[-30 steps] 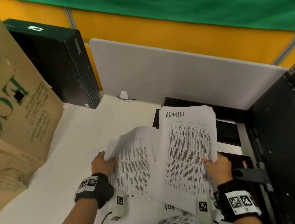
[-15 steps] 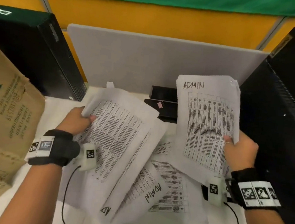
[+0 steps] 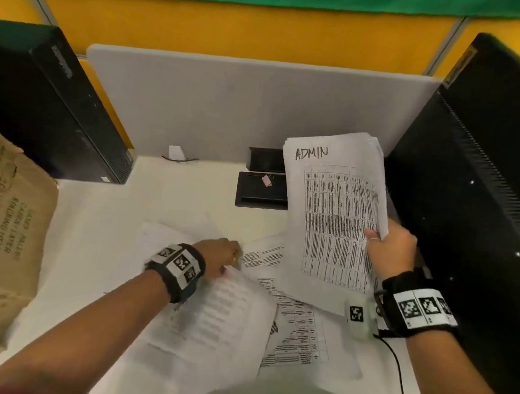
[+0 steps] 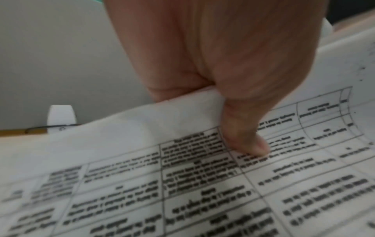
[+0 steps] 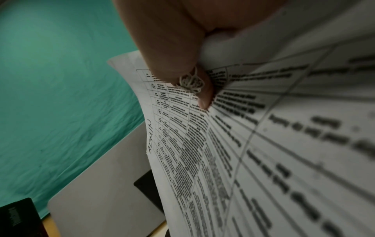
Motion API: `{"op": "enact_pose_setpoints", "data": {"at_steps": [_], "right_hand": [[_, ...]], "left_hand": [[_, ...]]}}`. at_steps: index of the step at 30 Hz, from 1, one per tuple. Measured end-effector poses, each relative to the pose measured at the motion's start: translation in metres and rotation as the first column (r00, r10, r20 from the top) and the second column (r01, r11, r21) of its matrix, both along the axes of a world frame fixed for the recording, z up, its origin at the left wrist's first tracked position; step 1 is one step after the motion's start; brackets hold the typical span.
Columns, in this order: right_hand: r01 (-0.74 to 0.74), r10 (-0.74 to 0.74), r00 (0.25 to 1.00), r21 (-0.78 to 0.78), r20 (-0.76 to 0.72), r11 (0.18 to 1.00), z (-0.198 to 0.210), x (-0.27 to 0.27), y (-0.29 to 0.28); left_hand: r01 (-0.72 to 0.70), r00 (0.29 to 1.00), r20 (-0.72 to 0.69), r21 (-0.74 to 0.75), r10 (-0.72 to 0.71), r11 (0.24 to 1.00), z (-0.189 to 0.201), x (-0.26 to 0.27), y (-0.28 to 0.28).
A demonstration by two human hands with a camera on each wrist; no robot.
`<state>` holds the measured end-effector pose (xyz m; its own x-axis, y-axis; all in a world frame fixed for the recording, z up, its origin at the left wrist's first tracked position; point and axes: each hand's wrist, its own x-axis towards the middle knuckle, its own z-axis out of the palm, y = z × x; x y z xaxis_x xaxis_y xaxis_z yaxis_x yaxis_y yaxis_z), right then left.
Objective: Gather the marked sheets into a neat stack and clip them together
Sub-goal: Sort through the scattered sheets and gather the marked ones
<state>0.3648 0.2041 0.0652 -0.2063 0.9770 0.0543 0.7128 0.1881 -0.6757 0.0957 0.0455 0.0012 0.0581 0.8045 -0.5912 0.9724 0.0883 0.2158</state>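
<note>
On the white surface point(image 3: 99, 246), near the body, loose printed sheets point(image 3: 297, 339) lie scattered.
The left hand point(image 3: 219, 257) pinches one thin, floppy sheet point(image 4: 182, 176) by its edge; farther, the right hand point(image 3: 393, 249) has its fingers point(image 5: 202, 94) closed on the raised ADMIN stack point(image 3: 335, 215). I judge paper is light and slippery, so hold near an edge. A pink clip point(image 3: 267, 180) lies beyond.

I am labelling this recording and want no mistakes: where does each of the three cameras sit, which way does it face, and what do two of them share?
Head: looks down at the desk; both forearms, left hand, right hand.
Left wrist: looks along the left hand, thumb on a printed sheet.
Right wrist: looks up along the right hand at the ADMIN stack.
Shared: head and right wrist show the ADMIN stack.
</note>
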Motion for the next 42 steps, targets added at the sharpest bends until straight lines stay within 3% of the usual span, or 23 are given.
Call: {"op": "enact_pose_setpoints", "data": {"at_steps": [7, 11, 14, 17, 19, 24, 28, 33, 37, 42], "right_hand": [[0.012, -0.013, 0.999, -0.042, -0.039, 0.999, -0.002, -0.001, 0.000], [0.015, -0.020, 0.998, -0.073, -0.058, 0.997, -0.004, -0.003, 0.001], [0.029, -0.034, 0.997, -0.075, -0.067, 0.997, -0.004, -0.003, 0.001], [0.042, -0.046, 0.998, -0.065, -0.051, 0.997, -0.002, -0.002, 0.003], [0.038, -0.042, 0.998, -0.072, -0.052, 0.997, -0.002, -0.003, 0.004], [0.034, -0.038, 0.998, -0.096, -0.044, 0.995, -0.003, -0.005, 0.003], [0.034, -0.038, 0.999, -0.105, -0.038, 0.994, -0.004, -0.005, 0.003], [0.014, -0.021, 0.997, -0.094, -0.079, 0.995, 0.001, -0.006, 0.000], [0.043, -0.061, 0.965, -0.078, -0.254, 0.996, 0.013, -0.011, -0.001], [0.116, -0.217, 0.861, -0.238, -0.461, 0.964, 0.016, -0.019, 0.005]], "left_hand": [[0.140, 0.975, -0.172, -0.032, -0.143, 0.990, -0.016, 0.014, 0.000], [0.273, 0.899, -0.353, -0.014, -0.260, 0.962, -0.014, 0.015, 0.006], [0.331, 0.887, -0.347, 0.021, -0.304, 0.943, -0.012, 0.014, 0.009], [0.099, 0.991, -0.105, 0.098, -0.088, 0.990, -0.013, 0.013, 0.008], [-0.027, 1.000, 0.014, 0.071, 0.026, 0.997, -0.017, 0.019, 0.006], [-0.111, 0.994, 0.006, 0.065, 0.111, 0.992, -0.028, 0.034, 0.002], [-0.046, 0.982, -0.181, 0.018, 0.049, 0.999, -0.027, 0.036, 0.006], [0.013, 0.970, -0.240, -0.094, -0.036, 0.996, -0.021, 0.030, 0.009], [-0.108, 0.981, -0.176, -0.117, 0.086, 0.987, -0.001, 0.010, 0.011], [-0.295, 0.956, -0.025, -0.090, 0.294, 0.951, 0.020, -0.029, 0.014]]}}
